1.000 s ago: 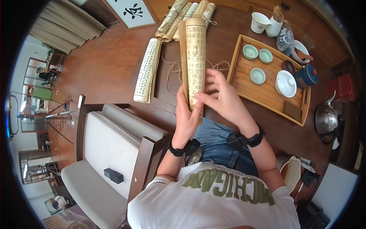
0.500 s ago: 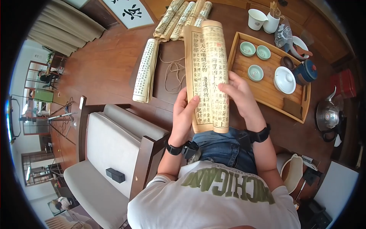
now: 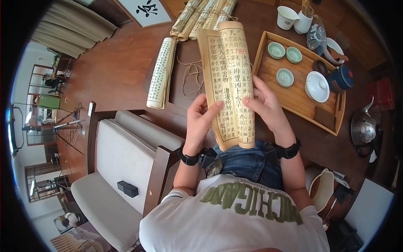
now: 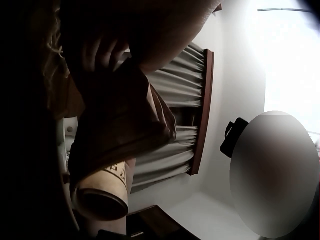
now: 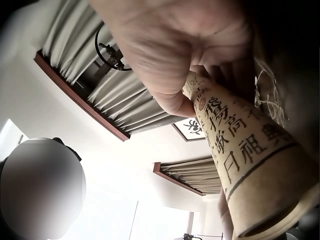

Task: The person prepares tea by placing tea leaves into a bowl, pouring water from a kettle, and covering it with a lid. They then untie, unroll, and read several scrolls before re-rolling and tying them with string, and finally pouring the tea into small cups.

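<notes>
A partly unrolled paper scroll (image 3: 228, 84) with columns of black characters is held up over the lap. The left hand (image 3: 201, 119) grips its flat left edge, thumb on the printed face and fingers behind. On the rolled right side, the right hand (image 3: 268, 107) pinches with the thumb in front. In the left wrist view the rolled end (image 4: 102, 192) shows below the dark left hand (image 4: 105, 50). The right wrist view has the roll (image 5: 250, 155) under the right hand (image 5: 185, 50), its hollow end toward the camera.
Another scroll (image 3: 160, 73) lies at the table's left edge, with loose string (image 3: 192, 77) beside it. Several tied scrolls (image 3: 203, 17) lie at the back. To the right are a wooden tray (image 3: 302, 94) with cups and a lidded bowl, and a kettle (image 3: 364, 128). A chair (image 3: 121, 155) stands left.
The held scroll has been opened from a narrow roll to a wider printed sheet, with the hands moving apart. Since half a second ago it has tilted slightly; both hands still hold it.
</notes>
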A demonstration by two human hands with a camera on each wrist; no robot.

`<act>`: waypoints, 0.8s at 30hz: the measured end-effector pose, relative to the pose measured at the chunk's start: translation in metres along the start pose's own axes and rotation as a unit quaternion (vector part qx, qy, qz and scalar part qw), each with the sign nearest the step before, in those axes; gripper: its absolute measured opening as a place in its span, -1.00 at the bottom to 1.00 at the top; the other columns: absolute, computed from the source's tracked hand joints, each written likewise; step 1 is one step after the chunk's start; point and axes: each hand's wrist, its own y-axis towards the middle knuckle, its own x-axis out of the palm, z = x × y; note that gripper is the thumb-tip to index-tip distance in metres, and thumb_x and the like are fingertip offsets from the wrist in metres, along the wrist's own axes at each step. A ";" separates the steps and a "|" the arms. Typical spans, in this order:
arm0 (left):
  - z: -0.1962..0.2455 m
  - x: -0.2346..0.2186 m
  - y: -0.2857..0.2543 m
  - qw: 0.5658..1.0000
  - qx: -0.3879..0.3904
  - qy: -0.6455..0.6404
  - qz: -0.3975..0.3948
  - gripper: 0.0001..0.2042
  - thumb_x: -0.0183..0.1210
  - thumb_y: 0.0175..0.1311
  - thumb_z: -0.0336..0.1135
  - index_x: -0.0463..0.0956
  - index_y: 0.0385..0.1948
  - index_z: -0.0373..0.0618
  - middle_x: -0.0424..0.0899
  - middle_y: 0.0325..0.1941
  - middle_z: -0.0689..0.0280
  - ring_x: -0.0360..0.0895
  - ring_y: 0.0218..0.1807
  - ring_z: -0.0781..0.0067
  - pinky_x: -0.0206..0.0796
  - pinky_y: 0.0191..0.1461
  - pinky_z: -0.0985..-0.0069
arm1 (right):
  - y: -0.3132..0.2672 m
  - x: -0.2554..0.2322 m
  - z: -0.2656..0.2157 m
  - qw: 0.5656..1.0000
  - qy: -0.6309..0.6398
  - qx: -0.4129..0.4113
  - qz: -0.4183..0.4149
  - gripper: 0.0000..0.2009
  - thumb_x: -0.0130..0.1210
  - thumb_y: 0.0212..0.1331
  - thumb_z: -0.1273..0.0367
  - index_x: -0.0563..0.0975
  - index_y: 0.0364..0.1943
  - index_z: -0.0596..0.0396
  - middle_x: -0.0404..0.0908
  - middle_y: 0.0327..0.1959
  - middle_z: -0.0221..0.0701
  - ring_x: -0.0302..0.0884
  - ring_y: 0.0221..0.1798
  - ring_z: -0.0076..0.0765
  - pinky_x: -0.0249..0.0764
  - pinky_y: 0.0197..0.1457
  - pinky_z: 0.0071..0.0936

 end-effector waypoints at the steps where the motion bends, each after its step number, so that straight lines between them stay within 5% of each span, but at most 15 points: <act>1: 0.002 0.000 0.002 1.000 -0.008 -0.003 0.003 -0.73 0.21 0.49 -0.41 0.55 0.12 -0.33 0.77 -0.07 0.27 0.67 -0.09 0.62 0.50 0.04 0.61 | -0.001 0.001 -0.001 1.000 -0.005 0.011 -0.007 -0.25 0.18 0.38 0.46 0.05 0.58 0.25 0.64 0.17 -0.20 0.63 0.16 -0.45 0.53 0.22 -0.43; 6: 0.005 0.000 0.003 0.998 -0.022 0.062 -0.024 -0.74 0.18 0.51 -0.36 0.59 0.09 -0.32 0.76 -0.06 0.31 0.64 -0.11 0.64 0.48 -0.01 0.59 | -0.003 0.002 0.007 1.000 0.006 0.026 0.002 -0.25 0.16 0.38 0.49 0.06 0.59 0.19 0.55 0.28 -0.11 0.58 0.25 -0.39 0.56 0.21 -0.44; 9: 0.007 0.011 -0.001 0.987 0.029 0.154 -0.014 -0.73 0.15 0.51 -0.34 0.59 0.08 -0.32 0.76 -0.24 0.32 0.58 -0.23 0.66 0.45 -0.15 0.56 | -0.003 0.013 0.013 0.992 -0.077 -0.070 0.076 -0.21 0.17 0.33 0.52 0.04 0.61 0.12 0.38 0.42 0.01 0.53 0.32 -0.33 0.56 0.23 -0.40; 11: 0.006 0.008 -0.004 0.970 0.034 0.242 -0.001 -0.73 0.14 0.50 -0.33 0.59 0.07 -0.32 0.75 -0.33 0.27 0.56 -0.28 0.65 0.44 -0.19 0.54 | -0.003 0.012 0.010 0.921 -0.344 -0.151 0.102 -0.26 0.22 0.21 0.52 0.28 0.53 -0.08 0.28 0.47 -0.02 0.54 0.32 -0.18 0.61 0.20 -0.30; 13: 0.008 0.009 -0.007 0.970 0.039 0.239 0.011 -0.73 0.13 0.48 -0.34 0.58 0.07 -0.32 0.72 -0.39 0.24 0.54 -0.32 0.65 0.43 -0.22 0.52 | -0.007 0.014 0.001 0.775 -0.589 -0.210 0.091 -0.31 0.25 0.16 0.50 0.41 0.46 -0.16 0.33 0.44 -0.09 0.55 0.29 -0.11 0.64 0.16 -0.25; 14: 0.010 0.010 -0.010 0.970 0.040 0.238 0.018 -0.73 0.13 0.48 -0.34 0.58 0.06 -0.32 0.71 -0.42 0.23 0.53 -0.34 0.65 0.42 -0.24 0.51 | -0.008 0.016 0.001 0.749 -0.615 -0.228 0.096 -0.44 0.29 0.13 0.45 0.56 0.30 -0.22 0.36 0.43 -0.19 0.59 0.22 -0.06 0.67 0.07 -0.21; 17: 0.020 0.008 -0.016 0.970 -0.001 0.242 -0.002 -0.73 0.13 0.51 -0.37 0.58 0.08 -0.39 0.77 -0.13 0.28 0.58 -0.11 0.66 0.46 -0.02 0.55 | -0.012 0.026 -0.003 0.752 -0.611 -0.222 0.107 -0.46 0.31 0.14 0.38 0.53 0.29 -0.15 0.41 0.39 -0.22 0.63 0.16 -0.05 0.67 0.03 -0.20; 20: 0.022 0.006 -0.018 0.977 -0.008 0.211 0.008 -0.72 0.12 0.51 -0.38 0.57 0.10 -0.39 0.76 -0.07 0.27 0.59 -0.08 0.64 0.44 0.02 0.57 | -0.014 0.027 -0.002 0.759 -0.604 -0.196 0.143 -0.45 0.34 0.15 0.31 0.49 0.29 -0.10 0.44 0.35 -0.22 0.65 0.12 -0.03 0.66 0.04 -0.20; 24: 0.018 0.009 -0.015 0.989 0.039 0.139 0.028 -0.72 0.10 0.49 -0.34 0.59 0.06 -0.35 0.76 -0.26 0.28 0.57 -0.22 0.63 0.46 -0.11 0.53 | -0.012 0.022 -0.001 0.813 -0.533 -0.183 0.144 -0.41 0.37 0.14 0.28 0.46 0.31 -0.06 0.44 0.35 -0.22 0.64 0.14 -0.03 0.66 0.06 -0.21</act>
